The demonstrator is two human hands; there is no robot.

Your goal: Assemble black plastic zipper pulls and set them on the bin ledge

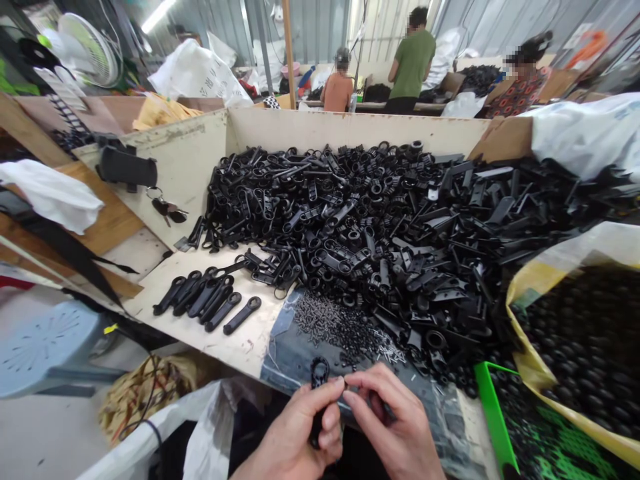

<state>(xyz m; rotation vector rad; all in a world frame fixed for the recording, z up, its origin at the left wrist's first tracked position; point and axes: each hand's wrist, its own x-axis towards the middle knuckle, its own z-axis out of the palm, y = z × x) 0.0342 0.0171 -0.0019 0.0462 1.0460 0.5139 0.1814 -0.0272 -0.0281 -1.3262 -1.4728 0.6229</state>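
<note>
My left hand (pixel 300 430) is closed round a black plastic lever-shaped part (pixel 319 373), held upright with its ring end on top. My right hand (pixel 393 427) meets it from the right, thumb and forefinger pinched together at the part's side; what they pinch is too small to make out. Just beyond both hands lies a heap of small dark screws (pixel 340 327) on a clear plastic sheet (pixel 287 357). A big pile of black plastic parts (pixel 380 227) fills the cream-coloured tray (pixel 200 160) behind it.
A row of several finished-looking black levers (pixel 205 300) lies at the tray's front left. A yellow bag of black round pieces (pixel 590 333) and a green crate (pixel 493 413) stand on the right. Keys (pixel 167 208) hang at left. Three people work at the back.
</note>
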